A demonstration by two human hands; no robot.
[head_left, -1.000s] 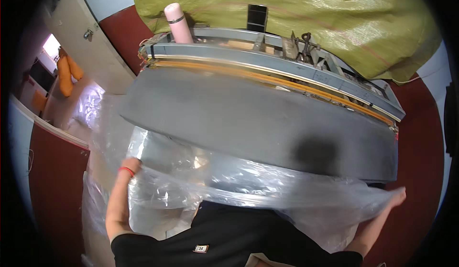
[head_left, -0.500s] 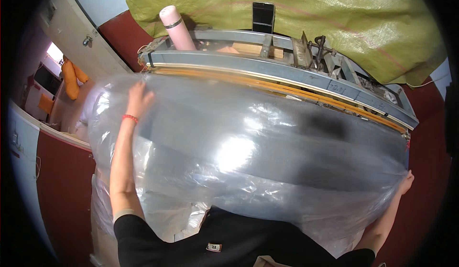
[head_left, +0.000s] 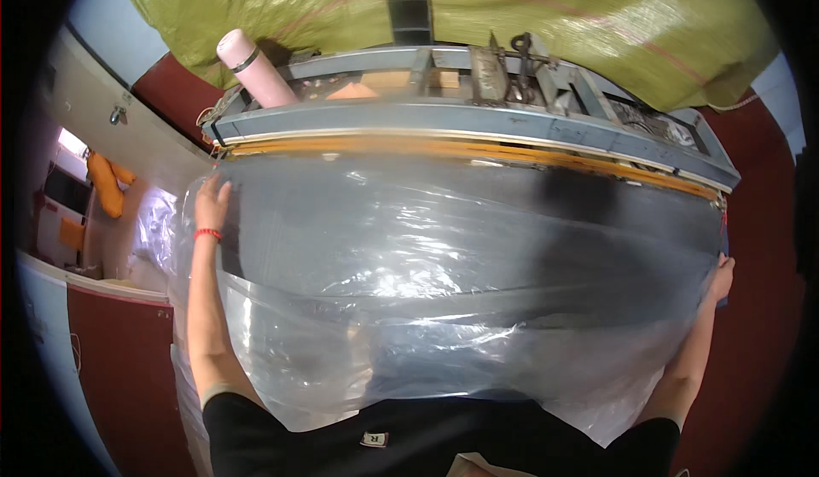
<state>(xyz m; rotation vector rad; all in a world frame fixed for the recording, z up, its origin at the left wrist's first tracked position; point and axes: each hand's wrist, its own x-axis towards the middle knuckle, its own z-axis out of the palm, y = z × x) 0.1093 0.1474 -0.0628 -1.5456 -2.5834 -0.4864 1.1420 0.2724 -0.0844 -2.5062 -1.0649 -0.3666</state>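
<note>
A wide sheet of clear plastic film (head_left: 341,238) is spread over a dark flat surface and hangs down toward my body, wrinkled and shiny. My left hand (head_left: 211,206), with a red bead bracelet at the wrist, rests on the film near its far left corner, thumb apart from the fingers. At the right edge my right hand (head_left: 723,278) is closed on the film's border, its fingertips partly hidden. Beyond the film's far edge runs a long orange strip (head_left: 341,145) along a grey metal frame (head_left: 341,119).
A pink thermos bottle (head_left: 264,80) leans in the frame at the left. A rusty clamp-like metal piece (head_left: 522,67) stands farther right. Behind are a dark phone-like device (head_left: 410,16) and a yellow-green woven tarp (head_left: 554,16). A door (head_left: 128,148) stands at the left.
The film now lies flatter and tighter over the surface. My left hand has moved a little down and left in view; my right hand keeps hold of the right border. The view has shifted.
</note>
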